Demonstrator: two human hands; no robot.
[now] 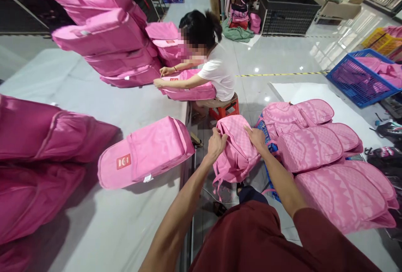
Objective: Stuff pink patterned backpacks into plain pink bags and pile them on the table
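Between my two hands hangs a pink patterned backpack (238, 150), held above the floor beside the white table. My left hand (216, 143) is closed on its upper left edge, fingers curled. On the upper right side my right hand (256, 139) grips the fabric, with part of its fingers hidden. Straps dangle from the backpack's lower left. To the left, a plain pink backpack (157, 150) with a red label lies flat on the white table (125, 221), apart from my hands. Close by on the right, several patterned pink backpacks (310, 148) lie in overlapping rows.
Across the table's far end a co-worker (216, 71) sits on a red stool (230, 106), both hands on a pink backpack (188, 90). Tall stacks of pink backpacks (106, 46) stand at the back left. A blue crate (354, 79) sits at the right.
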